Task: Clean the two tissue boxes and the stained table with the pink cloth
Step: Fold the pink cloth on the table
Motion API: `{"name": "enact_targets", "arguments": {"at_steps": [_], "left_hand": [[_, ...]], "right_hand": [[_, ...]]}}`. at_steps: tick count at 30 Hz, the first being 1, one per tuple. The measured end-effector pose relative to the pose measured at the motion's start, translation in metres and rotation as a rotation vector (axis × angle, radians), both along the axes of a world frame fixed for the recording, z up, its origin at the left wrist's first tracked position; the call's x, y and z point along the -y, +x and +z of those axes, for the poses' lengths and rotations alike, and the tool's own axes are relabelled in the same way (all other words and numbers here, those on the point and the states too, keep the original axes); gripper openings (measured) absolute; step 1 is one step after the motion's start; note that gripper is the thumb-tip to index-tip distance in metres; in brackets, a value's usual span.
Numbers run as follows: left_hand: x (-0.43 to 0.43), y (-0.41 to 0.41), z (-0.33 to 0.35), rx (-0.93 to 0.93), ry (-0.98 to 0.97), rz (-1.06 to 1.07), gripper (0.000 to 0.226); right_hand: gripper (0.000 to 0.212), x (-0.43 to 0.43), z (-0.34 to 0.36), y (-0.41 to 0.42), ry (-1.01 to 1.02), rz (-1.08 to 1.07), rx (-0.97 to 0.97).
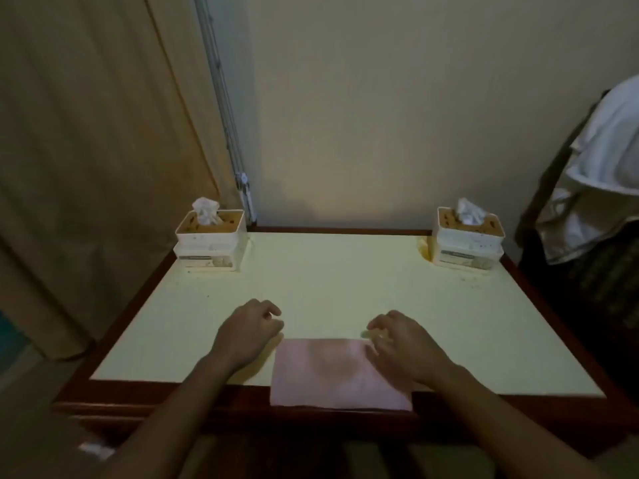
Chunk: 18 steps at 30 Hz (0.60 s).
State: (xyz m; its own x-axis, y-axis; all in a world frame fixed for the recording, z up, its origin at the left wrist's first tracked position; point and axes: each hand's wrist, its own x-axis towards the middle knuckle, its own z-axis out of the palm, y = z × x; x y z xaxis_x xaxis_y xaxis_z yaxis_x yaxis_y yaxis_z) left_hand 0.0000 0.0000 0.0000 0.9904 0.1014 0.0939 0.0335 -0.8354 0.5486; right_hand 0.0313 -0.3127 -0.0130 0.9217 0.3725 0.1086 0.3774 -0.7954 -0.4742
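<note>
Folded pink cloth (pixel 340 373) lies at 6 o'clock, overhanging the near edge of the pale yellow surface (pixel 345 271). Left hand (pixel 247 335) and right hand (pixel 403 344) flank its far corners, fingers loosely curled, gripping nothing. Stained white tissue boxes stand at 11 o'clock (pixel 211 240) and 1 o'clock (pixel 468 240). Wiping apparently not begun; next move calls for grasping the cloth.

This looks like a dimly lit room in a home. A long beige curtain (pixel 86 167) hangs beside a window frame (pixel 224 108) and a plain cream wall (pixel 397 98). The wood-edged tabletop (pixel 345 271) carries a left tissue box (pixel 211 245) and a right tissue box (pixel 468 245) at its far corners. White laundry (pixel 601 160) is draped over dark furniture on the right.
</note>
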Motion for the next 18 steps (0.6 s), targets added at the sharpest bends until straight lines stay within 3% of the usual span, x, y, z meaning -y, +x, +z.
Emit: {"name": "enact_targets", "arguments": {"at_steps": [4,8,14,18], "left_hand": [[0.015,-0.001,-0.035,-0.148,0.172,-0.04,0.037],[0.011,0.006,-0.059,-0.13,0.245,-0.021,0.038],[0.006,0.026,-0.054,-0.148,0.168,-0.047,0.024],[0.0,0.038,-0.049,-0.13,-0.074,0.045,0.018]], "right_hand": [[0.033,0.009,-0.034,-0.012,-0.127,0.073,-0.062],[0.034,0.018,-0.047,-0.004,-0.154,0.11,0.017],[0.036,0.018,-0.056,0.019,-0.215,0.164,0.101],[0.039,0.014,-0.051,0.031,-0.242,0.181,0.089]]}}
